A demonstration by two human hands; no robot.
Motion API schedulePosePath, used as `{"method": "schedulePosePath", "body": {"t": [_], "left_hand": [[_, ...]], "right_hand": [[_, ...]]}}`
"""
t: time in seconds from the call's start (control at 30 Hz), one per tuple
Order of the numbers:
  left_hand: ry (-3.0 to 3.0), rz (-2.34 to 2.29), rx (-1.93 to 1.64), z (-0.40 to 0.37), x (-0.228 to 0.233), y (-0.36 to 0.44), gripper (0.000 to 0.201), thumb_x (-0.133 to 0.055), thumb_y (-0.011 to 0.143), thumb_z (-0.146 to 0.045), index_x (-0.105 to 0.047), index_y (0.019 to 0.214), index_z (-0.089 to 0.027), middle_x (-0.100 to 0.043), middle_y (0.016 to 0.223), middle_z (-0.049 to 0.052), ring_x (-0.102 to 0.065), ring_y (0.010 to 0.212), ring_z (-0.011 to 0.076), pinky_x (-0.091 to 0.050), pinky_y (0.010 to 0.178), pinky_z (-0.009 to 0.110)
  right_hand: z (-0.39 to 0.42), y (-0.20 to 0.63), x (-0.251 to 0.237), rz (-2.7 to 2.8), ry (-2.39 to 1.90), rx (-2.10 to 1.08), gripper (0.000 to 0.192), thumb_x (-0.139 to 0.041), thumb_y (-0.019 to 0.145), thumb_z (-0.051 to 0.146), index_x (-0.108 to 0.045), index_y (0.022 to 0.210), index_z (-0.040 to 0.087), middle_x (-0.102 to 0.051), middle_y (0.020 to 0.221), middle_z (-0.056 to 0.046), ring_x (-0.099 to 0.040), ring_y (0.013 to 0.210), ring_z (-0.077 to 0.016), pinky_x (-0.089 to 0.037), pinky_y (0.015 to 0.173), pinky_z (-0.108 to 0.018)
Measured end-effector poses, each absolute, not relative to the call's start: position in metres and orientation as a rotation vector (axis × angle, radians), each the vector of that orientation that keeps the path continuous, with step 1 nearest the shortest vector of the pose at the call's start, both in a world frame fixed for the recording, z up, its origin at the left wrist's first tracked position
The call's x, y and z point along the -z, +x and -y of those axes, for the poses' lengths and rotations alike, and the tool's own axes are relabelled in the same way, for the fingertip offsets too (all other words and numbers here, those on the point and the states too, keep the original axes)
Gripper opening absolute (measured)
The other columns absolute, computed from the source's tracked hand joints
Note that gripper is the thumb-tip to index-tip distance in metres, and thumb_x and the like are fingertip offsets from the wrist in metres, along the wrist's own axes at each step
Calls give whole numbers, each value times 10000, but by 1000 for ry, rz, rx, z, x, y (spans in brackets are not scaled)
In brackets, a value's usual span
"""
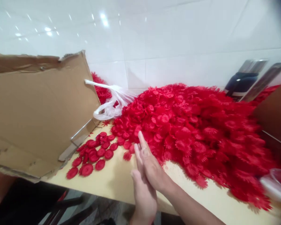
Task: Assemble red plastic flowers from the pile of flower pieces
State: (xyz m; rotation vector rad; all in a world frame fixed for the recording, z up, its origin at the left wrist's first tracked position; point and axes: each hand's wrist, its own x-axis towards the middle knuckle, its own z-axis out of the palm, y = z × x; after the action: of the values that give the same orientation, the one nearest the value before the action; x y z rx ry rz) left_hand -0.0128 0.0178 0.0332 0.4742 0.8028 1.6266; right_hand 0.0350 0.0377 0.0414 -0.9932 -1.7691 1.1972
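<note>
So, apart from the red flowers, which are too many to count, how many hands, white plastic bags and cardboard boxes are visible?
Hands: 2 (left hand, right hand, laid flat together)
White plastic bag: 1
Cardboard box: 1 (a brown panel at the right edge may be another; cannot tell)
Total: 4

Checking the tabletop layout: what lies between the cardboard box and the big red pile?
In the head view, a small cluster of red flowers and a white plastic bag.
</note>
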Motion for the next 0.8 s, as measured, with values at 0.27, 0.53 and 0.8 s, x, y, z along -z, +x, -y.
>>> {"method": "schedulePosePath", "body": {"t": [0.27,0.53,0.8], "left_hand": [[446,-710,-1728,-34,-34,-27,577,-291,820,-667,-385,1346,-450,-283,1500,-117,-85,1415,169,-127,1152,362],[432,-583,-1698,-30,-24,-26,547,-364,808,-655,-421,1315,-457,-252,1509,-136,-62,1418,172,-129,1152,343],[403,-569,-1591,-23,-18,-18,611,-339,757,-733,-477,1281,-450,-319,1487,-105,-118,1411,229,-144,1152,402]], "right_hand": [[-24,29,-9,1757,-835,-853,592,-303,946,450,-22,1455,341,-65,1536,20,-99,1402,-259,-157,1136,-516],[-30,7,-8,1737,-1055,-797,655,-426,897,474,-83,1448,382,-146,1522,40,-133,1392,-290,-153,1130,-561],[-46,34,-34,1830,-1010,-1080,579,-243,951,470,-61,1465,275,-44,1530,8,-2,1398,-242,-70,1136,-534]]}}
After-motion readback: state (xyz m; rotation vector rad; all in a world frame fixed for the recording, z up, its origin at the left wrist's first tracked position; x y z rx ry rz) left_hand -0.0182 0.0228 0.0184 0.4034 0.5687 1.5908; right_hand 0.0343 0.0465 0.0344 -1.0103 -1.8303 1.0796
